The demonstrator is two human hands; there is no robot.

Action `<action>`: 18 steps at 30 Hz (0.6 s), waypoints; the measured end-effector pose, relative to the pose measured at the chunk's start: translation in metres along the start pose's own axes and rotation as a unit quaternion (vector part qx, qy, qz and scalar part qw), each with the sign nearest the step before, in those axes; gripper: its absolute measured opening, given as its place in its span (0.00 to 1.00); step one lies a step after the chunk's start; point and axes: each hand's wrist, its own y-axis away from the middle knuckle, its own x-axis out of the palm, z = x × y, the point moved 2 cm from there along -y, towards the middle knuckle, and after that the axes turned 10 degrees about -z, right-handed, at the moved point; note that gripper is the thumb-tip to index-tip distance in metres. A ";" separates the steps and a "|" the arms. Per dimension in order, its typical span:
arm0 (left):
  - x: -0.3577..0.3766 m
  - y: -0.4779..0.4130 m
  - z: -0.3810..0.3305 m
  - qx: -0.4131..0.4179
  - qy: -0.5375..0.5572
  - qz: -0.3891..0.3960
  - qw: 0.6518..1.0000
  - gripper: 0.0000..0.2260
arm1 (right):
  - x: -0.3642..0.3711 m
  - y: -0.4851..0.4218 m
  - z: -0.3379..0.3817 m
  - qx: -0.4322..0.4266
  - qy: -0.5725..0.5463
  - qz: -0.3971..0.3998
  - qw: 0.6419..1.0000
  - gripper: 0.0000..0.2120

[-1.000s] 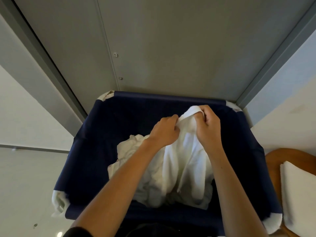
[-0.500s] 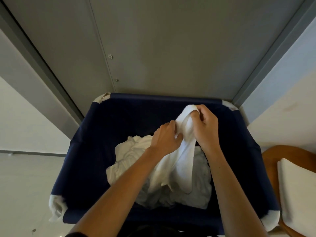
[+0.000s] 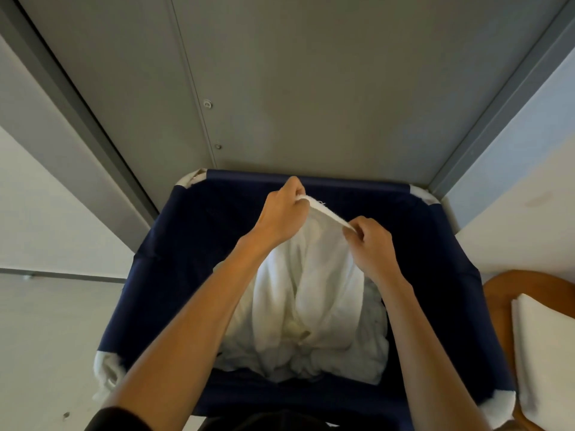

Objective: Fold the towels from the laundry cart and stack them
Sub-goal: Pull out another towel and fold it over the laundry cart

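Note:
A navy fabric laundry cart (image 3: 174, 275) stands right below me. Over it I hold up a white towel (image 3: 308, 275) by its top edge. My left hand (image 3: 283, 214) pinches that edge near the cart's far rim, and my right hand (image 3: 370, 241) pinches it a little to the right and lower. A short stretch of the hem runs taut between them. The rest of the towel hangs down in folds into the cart, onto more crumpled white towels (image 3: 370, 346) at the bottom.
A grey metal door (image 3: 295, 88) rises just behind the cart, with white walls on both sides. At the right edge sits a wooden surface (image 3: 504, 300) with a folded white towel (image 3: 544, 353) on it. White cloth shows at the cart's corners.
My hands have moved apart along the towel's edge, the left one up and to the far side, the right one lower. The towel now hangs spread wider between them.

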 end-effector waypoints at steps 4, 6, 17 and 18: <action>0.008 0.003 -0.008 0.039 -0.021 0.038 0.998 0.10 | 0.030 0.009 0.001 -0.001 -0.005 0.024 1.000 0.04; 0.013 0.005 -0.005 0.057 -0.042 0.048 0.996 0.11 | 0.045 0.017 0.004 0.019 -0.036 0.054 0.998 0.06; 0.004 0.003 0.023 0.063 -0.108 -0.010 0.992 0.05 | 0.024 0.010 0.029 -0.027 -0.160 -0.089 0.983 0.05; 0.004 0.003 0.021 0.067 -0.103 -0.008 0.992 0.08 | 0.025 0.011 0.030 -0.036 -0.150 -0.083 0.985 0.05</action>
